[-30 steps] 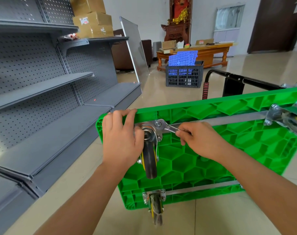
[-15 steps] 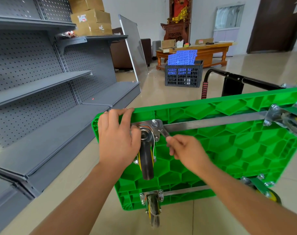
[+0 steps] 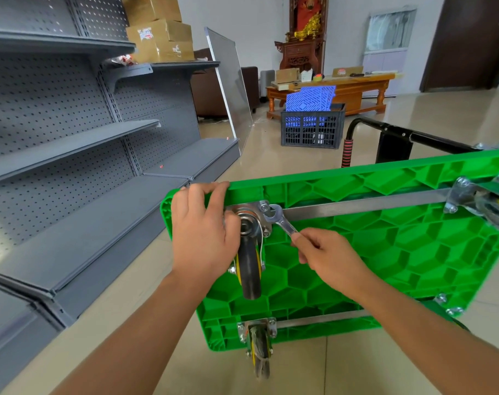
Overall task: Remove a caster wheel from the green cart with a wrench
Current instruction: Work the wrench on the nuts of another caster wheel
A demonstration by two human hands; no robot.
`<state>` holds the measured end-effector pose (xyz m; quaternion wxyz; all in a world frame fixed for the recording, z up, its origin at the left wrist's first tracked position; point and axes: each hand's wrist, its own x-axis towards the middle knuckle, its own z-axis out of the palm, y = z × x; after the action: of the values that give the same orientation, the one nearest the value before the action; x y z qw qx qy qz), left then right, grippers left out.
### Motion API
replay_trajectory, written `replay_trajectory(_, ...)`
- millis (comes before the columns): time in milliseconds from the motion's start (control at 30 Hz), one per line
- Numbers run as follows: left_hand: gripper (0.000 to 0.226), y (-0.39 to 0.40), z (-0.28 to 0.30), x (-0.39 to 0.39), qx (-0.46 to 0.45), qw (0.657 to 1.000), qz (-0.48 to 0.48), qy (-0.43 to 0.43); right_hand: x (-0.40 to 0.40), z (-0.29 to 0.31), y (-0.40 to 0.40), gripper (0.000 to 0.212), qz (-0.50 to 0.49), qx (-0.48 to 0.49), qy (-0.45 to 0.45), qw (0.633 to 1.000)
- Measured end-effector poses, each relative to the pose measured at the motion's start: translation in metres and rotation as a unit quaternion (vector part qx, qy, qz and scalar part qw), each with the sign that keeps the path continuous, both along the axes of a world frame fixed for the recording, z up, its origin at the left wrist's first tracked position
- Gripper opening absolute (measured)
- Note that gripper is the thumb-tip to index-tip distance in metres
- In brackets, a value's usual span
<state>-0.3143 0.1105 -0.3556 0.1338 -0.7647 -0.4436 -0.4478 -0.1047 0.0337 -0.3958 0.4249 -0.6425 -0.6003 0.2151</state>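
Note:
The green cart (image 3: pixel 385 252) stands on its side with its ribbed underside facing me. A caster wheel (image 3: pixel 251 269) with a dark tyre and steel plate is bolted near the upper left corner. My left hand (image 3: pixel 202 235) grips the cart's top edge, thumb against the caster's swivel housing. A small steel wrench (image 3: pixel 279 222) has its jaw on the plate's upper right bolt, handle angled down to the right. My right hand (image 3: pixel 325 255) pinches the wrench handle's end.
Grey perforated shelving (image 3: pixel 71 172) runs along the left, close to the cart. A second caster (image 3: pixel 259 346) sits at the cart's bottom edge and another (image 3: pixel 482 203) at the right. The black folded handle (image 3: pixel 399 138) sticks out behind. A dark crate (image 3: pixel 312 126) stands farther back on the floor.
My right hand has swung the wrench handle from pointing right to angled downward, turning on the bolt. My left hand has kept its hold on the cart edge.

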Motion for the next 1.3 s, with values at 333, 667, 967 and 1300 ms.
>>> replay_trajectory(333,0.051,0.0,0.001,-0.002,0.005,1.0,0.001,0.007,0.03,0.034,0.009,0.034,-0.018,0.059,-0.24,0.969)
replay_trajectory(667,0.05,0.002,0.0,-0.001,0.006,1.0,-0.003,0.002,0.031,0.043,0.013,0.034,-0.04,0.057,-0.257,0.964)
replay_trajectory(967,0.049,0.004,-0.002,-0.001,0.013,1.0,-0.005,-0.001,0.024,0.06,0.016,0.038,-0.07,0.061,-0.37,0.924)
replay_trajectory(1300,0.048,0.005,-0.003,0.001,0.018,1.0,-0.008,-0.015,-0.013,-0.022,0.019,0.032,-0.002,0.038,0.085,0.996)
